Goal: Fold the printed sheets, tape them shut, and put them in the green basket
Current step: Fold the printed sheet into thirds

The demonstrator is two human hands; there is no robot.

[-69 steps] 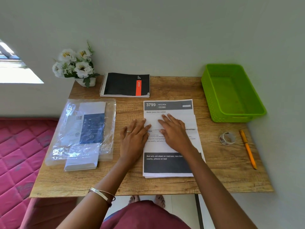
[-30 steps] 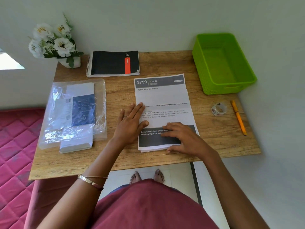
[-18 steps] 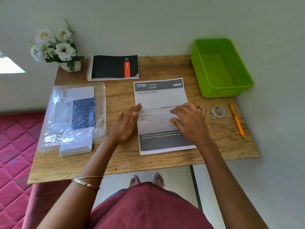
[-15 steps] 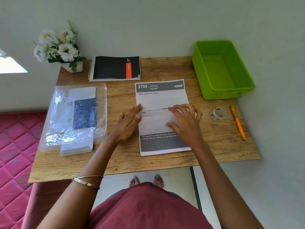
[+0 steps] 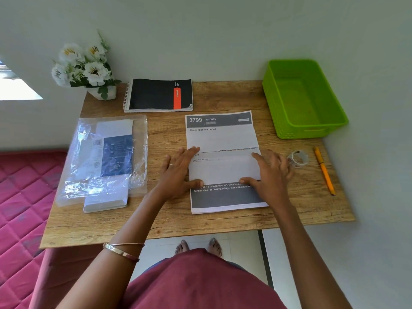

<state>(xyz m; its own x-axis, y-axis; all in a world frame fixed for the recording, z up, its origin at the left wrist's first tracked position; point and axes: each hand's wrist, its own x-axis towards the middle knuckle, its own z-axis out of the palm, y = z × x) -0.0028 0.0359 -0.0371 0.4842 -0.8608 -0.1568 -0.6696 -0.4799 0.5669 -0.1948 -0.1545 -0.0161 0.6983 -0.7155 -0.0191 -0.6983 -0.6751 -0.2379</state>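
A stack of printed sheets (image 5: 219, 137) lies in the middle of the wooden table (image 5: 169, 221). On top of it rests a folded sheet (image 5: 224, 169), white side up, covering the stack's middle. My left hand (image 5: 178, 172) grips the fold's left end, index finger on its top edge and thumb on its bottom edge. My right hand (image 5: 273, 172) holds the right end the same way. The green basket (image 5: 301, 132) stands empty at the back right corner. A roll of clear tape (image 5: 298, 158) lies just right of my right hand.
An orange pen (image 5: 324, 170) lies by the table's right edge. A black spiral notebook (image 5: 159, 94) and a pot of white flowers (image 5: 87, 68) sit at the back. A plastic bag of envelopes (image 5: 104, 159) lies left. A pink mattress (image 5: 20, 197) lies beside the table.
The top sheet's lower part has been folded up over its middle. Both hands slid outward from the sheet's centre to the fold's left and right ends.
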